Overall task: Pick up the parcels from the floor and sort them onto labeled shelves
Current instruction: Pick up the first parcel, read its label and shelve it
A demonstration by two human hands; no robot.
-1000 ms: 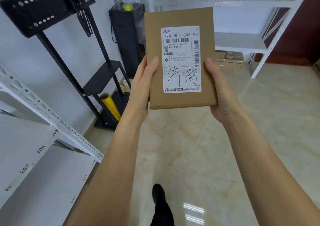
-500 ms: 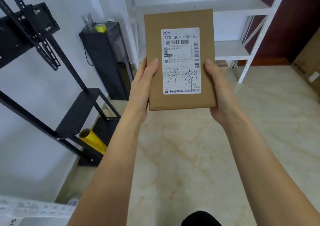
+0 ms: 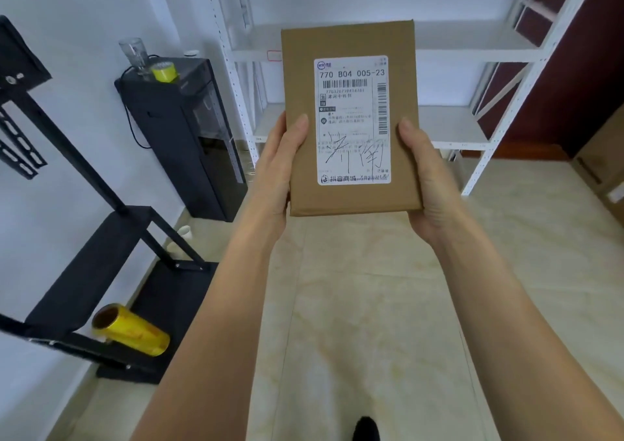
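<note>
A flat brown cardboard parcel (image 3: 300, 123) is held upright in front of me, its white shipping label (image 3: 353, 119) facing the camera with "770 B04 005-23" printed on top and handwriting below. My left hand (image 3: 275, 173) grips its lower left edge, thumb on the front. On the lower right edge sits my right hand (image 3: 427, 183), thumb likewise on the front. Behind the parcel stands a white metal shelf unit (image 3: 452, 126) with bare boards and small labels on the front edges.
A black cabinet (image 3: 189, 143) with a glass and a yellow tape roll stands left of the shelves. A black metal stand (image 3: 101, 258) with a yellow film roll (image 3: 131, 330) lies along the left wall. A cardboard box (image 3: 604, 156) sits at the right edge. Beige tiled floor (image 3: 371, 305) stretches ahead.
The view has swung right and moved forward toward the white shelf unit. The numbered shelf at the left has left the frame. Both hands keep the same grip on the parcel.
</note>
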